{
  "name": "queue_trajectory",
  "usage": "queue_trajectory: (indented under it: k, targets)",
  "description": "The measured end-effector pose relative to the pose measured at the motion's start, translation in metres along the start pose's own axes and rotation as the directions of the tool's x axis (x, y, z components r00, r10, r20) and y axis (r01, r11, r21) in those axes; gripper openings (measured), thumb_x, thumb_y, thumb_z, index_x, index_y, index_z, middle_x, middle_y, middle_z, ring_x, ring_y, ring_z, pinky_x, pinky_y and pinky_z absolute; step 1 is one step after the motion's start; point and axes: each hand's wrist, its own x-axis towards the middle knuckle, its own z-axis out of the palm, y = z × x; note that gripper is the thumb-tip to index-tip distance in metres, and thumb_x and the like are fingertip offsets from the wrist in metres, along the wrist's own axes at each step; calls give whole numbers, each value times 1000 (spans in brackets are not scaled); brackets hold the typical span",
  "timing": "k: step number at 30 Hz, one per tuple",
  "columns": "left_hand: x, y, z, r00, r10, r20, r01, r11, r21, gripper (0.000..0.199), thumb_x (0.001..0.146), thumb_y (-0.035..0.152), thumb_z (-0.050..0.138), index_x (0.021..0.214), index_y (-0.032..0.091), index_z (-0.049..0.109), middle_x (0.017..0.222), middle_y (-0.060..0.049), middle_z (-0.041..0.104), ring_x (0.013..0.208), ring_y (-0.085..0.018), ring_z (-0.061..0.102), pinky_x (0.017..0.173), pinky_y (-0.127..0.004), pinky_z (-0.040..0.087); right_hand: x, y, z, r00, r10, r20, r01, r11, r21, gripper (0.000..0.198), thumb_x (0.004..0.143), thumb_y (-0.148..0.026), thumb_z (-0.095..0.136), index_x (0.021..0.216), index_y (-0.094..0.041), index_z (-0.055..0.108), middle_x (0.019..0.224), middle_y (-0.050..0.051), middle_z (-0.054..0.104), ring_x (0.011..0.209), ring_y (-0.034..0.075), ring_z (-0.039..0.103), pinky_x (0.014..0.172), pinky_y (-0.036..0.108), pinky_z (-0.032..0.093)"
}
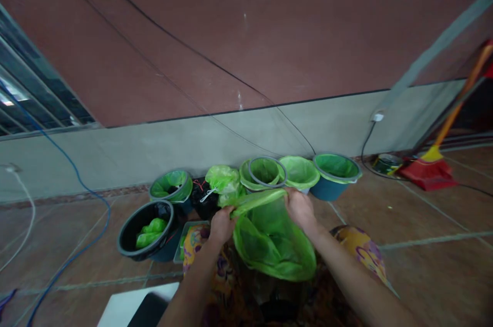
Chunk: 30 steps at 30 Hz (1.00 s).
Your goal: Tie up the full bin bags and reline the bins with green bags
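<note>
A green translucent plastic bag (275,237) hangs wide-mouthed inside a bin between the wearer's knees; the bin itself is mostly hidden. My left hand (221,227) is closed on the bag's far edge at the left. On the right, my right hand (301,209) grips the same edge, and the plastic is stretched in a band between the two hands. Just beyond them stand lined bins, among them one with a grey ring (252,172) on it and a pale one (300,173) with a green liner.
A blue bin (331,189) stands at the right of the row. Left are a black tub (125,238), another lined bin (185,194) and a black bag (202,201). A blue cable (82,180) crosses the tiles. A red dustpan (429,175) lies at right.
</note>
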Motion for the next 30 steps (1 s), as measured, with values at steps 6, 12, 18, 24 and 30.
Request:
queue_trajectory:
  k: [6, 12, 18, 24, 30]
  targets:
    - [-2, -11, 5, 980, 92, 176, 10, 863, -505, 29, 80, 39, 59, 62, 15, 59, 58, 5, 48, 59, -9, 45, 59, -21, 35, 1, 36, -11, 993, 118, -27, -121, 979, -164, 39, 88, -17, 43, 123, -16, 61, 104, 13, 70, 95, 25, 66, 80, 33, 47]
    - [-6, 6, 1, 985, 20, 171, 112, 679, -725, 29, 76, 44, 65, 77, 15, 66, 70, 2, 58, 66, -12, 54, 66, -24, 45, -46, -3, 11, 988, -45, -151, 70, 983, 170, 28, 90, -28, 46, 107, -16, 65, 103, 12, 69, 92, 23, 64, 82, 32, 47]
    - [-19, 28, 8, 973, 110, 203, 98, 598, -795, 21, 76, 31, 60, 83, 16, 72, 82, -2, 69, 77, -15, 61, 77, -27, 50, -50, -48, 52, 986, 52, 160, -144, 756, 638, 44, 83, -61, 48, 69, -21, 57, 63, 2, 62, 58, 16, 55, 55, 27, 39]
    - [-23, 30, 14, 969, 141, 204, 58, 671, -739, 13, 73, 23, 61, 77, 17, 72, 71, -1, 69, 68, -13, 61, 70, -25, 49, -39, -45, 80, 981, 115, 158, -195, 631, 751, 49, 69, -66, 58, 50, -22, 46, 46, -2, 46, 47, 12, 45, 47, 26, 30]
    - [-10, 12, 22, 990, -108, 86, 137, 669, -731, 11, 69, 25, 64, 76, 16, 67, 62, 1, 66, 60, -14, 63, 59, -23, 49, -46, -26, 71, 971, 131, 202, -236, 366, 900, 46, 61, -63, 70, 58, -18, 59, 46, -4, 48, 43, 9, 39, 45, 24, 29]
